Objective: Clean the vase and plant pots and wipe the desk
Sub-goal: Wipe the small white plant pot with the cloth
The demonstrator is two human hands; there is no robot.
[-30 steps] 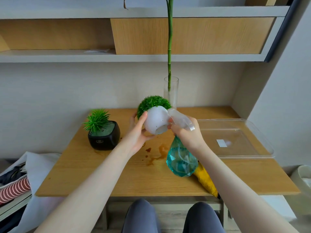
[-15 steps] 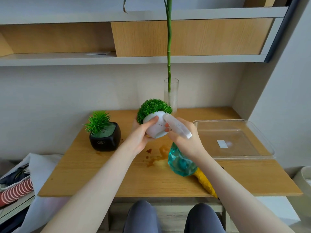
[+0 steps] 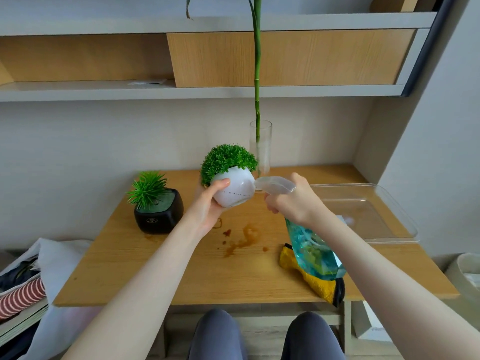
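Note:
My left hand holds a round white pot with a green ball plant, tilted and lifted above the wooden desk. My right hand grips a teal spray bottle, its clear nozzle almost touching the pot's right side. A black square pot with a spiky plant stands at the desk's left. A tall glass vase with a green stalk stands at the back. Brown stains mark the desk's middle. A yellow cloth lies under the bottle.
A clear plastic tray lies on the desk's right side. Shelves run above along the wall. Folded clothes are stacked at the lower left. A white bin stands at the right. My knees are under the desk's front edge.
The white pot has been turned more upright in my left hand and shifted slightly left. The spray bottle has swung right, so its body now hangs over the yellow cloth.

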